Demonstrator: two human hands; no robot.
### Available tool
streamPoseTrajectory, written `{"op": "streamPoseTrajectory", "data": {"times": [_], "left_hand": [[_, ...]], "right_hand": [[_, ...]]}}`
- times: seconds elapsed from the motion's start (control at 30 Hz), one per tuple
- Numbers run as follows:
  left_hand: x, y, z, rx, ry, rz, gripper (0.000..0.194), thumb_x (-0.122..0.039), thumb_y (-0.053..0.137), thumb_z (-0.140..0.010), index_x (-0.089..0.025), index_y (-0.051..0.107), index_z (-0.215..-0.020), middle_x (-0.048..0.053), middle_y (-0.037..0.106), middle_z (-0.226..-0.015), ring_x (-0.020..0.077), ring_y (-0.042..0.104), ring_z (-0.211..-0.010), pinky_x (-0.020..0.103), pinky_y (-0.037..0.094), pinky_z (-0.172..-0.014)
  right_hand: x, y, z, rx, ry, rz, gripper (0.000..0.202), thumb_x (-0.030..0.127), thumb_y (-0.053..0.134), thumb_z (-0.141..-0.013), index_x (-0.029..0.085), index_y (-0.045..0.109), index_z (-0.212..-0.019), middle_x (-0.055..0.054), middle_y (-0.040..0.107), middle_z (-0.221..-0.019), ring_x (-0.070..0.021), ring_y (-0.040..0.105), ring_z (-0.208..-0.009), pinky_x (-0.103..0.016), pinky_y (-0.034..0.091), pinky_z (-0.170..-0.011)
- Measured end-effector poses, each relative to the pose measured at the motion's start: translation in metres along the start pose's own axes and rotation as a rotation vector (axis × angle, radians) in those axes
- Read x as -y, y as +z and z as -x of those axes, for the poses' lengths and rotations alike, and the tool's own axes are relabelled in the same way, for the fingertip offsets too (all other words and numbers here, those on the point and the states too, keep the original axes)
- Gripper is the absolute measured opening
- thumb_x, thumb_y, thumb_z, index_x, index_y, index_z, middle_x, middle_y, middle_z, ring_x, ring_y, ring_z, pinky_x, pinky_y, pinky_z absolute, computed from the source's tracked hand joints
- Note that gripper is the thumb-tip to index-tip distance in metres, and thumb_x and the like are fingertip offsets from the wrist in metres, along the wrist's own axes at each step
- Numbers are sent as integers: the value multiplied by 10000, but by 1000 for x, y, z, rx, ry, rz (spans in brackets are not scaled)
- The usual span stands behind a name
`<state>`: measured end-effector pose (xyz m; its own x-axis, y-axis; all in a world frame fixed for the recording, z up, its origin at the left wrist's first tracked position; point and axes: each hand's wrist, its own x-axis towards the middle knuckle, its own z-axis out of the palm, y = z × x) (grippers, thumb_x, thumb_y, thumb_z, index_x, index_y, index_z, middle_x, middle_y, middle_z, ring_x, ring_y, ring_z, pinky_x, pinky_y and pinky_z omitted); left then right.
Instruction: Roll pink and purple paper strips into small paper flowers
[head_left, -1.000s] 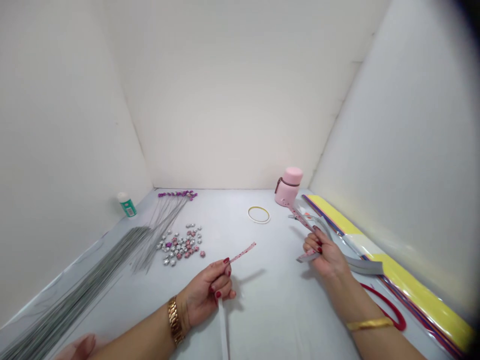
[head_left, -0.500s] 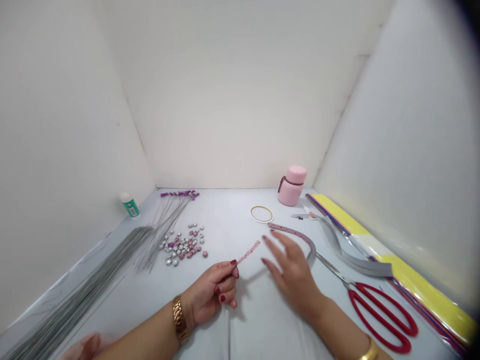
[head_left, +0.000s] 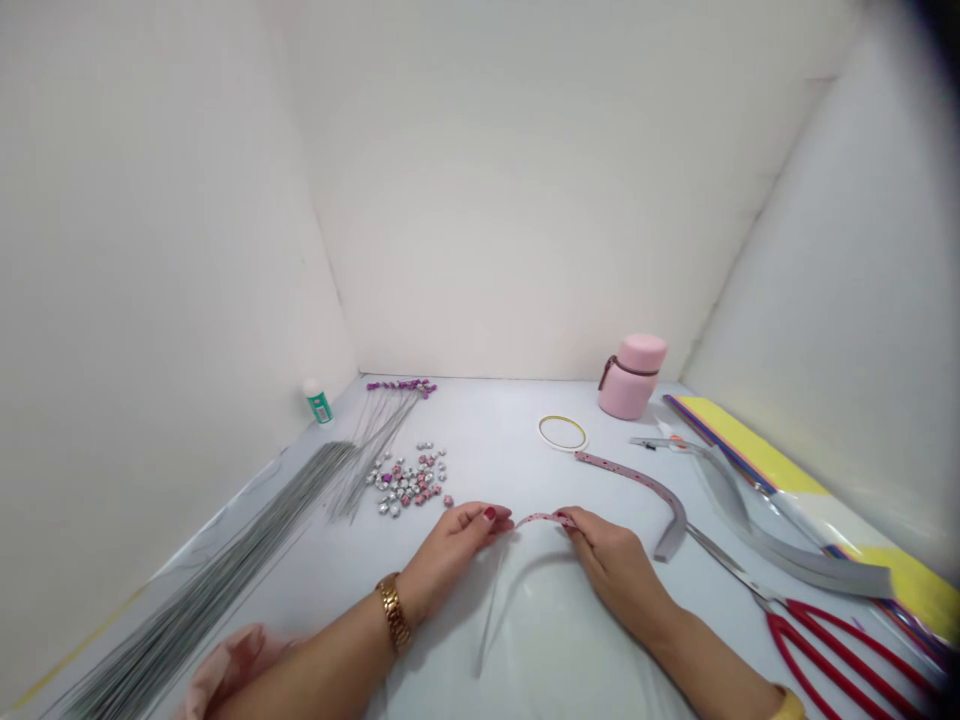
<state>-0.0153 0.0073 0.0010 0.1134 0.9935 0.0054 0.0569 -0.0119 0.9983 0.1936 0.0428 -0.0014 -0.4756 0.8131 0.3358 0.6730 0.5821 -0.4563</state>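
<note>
A thin pink patterned paper strip (head_left: 536, 518) is stretched between my hands above the table, arched slightly upward. My left hand (head_left: 450, 550) pinches it between thumb and fingers, and a pale tail of the strip hangs below. On the other end, the fingertips of my right hand (head_left: 622, 570) are closed. A stack of pink patterned strips (head_left: 637, 478) lies curved just beyond my right hand. Past my left hand is a pile of small silver, pink and purple folded stars (head_left: 409, 485).
Grey wires (head_left: 225, 580) lie at left, with purple-tipped stems (head_left: 401, 386) behind and a glue bottle (head_left: 319, 403) beside them. A tape ring (head_left: 570, 449) and pink flask (head_left: 630, 388) stand behind. Right: red-handled scissors (head_left: 776, 605), silver strips (head_left: 795, 555), a cutter (head_left: 660, 442), yellow sheets (head_left: 780, 450).
My right hand has closed on the strip's free end, where it was reaching with fingers spread. The strip now spans both hands. The view has turned slightly left.
</note>
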Motion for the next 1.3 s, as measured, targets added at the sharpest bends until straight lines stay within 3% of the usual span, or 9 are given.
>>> {"op": "streamPoseTrajectory", "data": {"times": [0.17,0.27,0.4,0.47,0.6,0.77,0.9,1.03,1.3], "left_hand": [[-8,-20,-3,-151,104,-207,261,-323,492,-792,-174,631,-954,74,621,-1025,217,514,-1006,361,315,-935],[-16,0,9,-137,133,-261,283,-323,427,-829,-179,624,-971,65,643,-958,192,558,-912,319,396,-850],[-26,35,26,-26,208,-461,515,-328,555,-748,-223,406,-1230,61,575,-1107,170,588,-792,262,459,-686],[-25,42,28,-20,221,-623,371,-262,415,-833,-228,430,-1202,54,642,-955,178,599,-738,281,441,-688],[-14,36,22,-66,210,-800,362,-227,287,-877,-219,434,-1208,73,665,-773,202,594,-616,265,394,-565],[2,27,19,-96,274,-750,266,-246,338,-869,-224,564,-1009,36,608,-603,169,516,-498,229,310,-511],[6,26,17,-103,288,-726,237,-250,348,-869,-225,547,-996,16,574,-579,155,467,-474,220,280,-502],[3,27,16,-82,288,-746,225,-243,345,-869,-220,563,-923,27,584,-598,158,472,-491,228,277,-513],[-3,29,19,-57,295,-786,255,-241,320,-880,-198,541,-1001,58,619,-665,176,524,-551,246,308,-531]], "right_hand": [[6,0,1,-7,-16,23,245,226,310,-877,216,554,-852,-15,646,-700,-159,608,-622,-249,451,-578],[11,1,2,-36,-86,106,261,241,314,-876,216,572,-840,-24,651,-671,-159,615,-593,-237,445,-542],[15,3,3,-40,-174,186,285,238,292,-884,203,572,-839,-32,646,-629,-150,612,-558,-222,428,-516],[14,4,3,-48,-187,211,288,248,277,-891,188,557,-880,-34,644,-612,-146,605,-525,-218,414,-493],[11,6,4,-84,-166,277,286,254,256,-897,143,519,-917,-33,616,-556,-156,571,-466,-235,383,-457],[14,7,0,-86,-209,380,255,170,305,-867,174,537,-762,-61,575,-679,-185,552,-618,-276,400,-546],[14,10,0,-114,-207,430,272,108,305,-841,171,570,-852,-71,549,-699,-202,534,-648,-302,415,-560],[11,13,3,-103,-133,278,247,138,336,-838,159,533,-985,-67,598,-724,-198,571,-666,-287,442,-558],[20,4,2,-74,202,-216,122,244,428,-827,219,532,-769,7,618,-670,-151,569,-579,-253,431,-548]]}}
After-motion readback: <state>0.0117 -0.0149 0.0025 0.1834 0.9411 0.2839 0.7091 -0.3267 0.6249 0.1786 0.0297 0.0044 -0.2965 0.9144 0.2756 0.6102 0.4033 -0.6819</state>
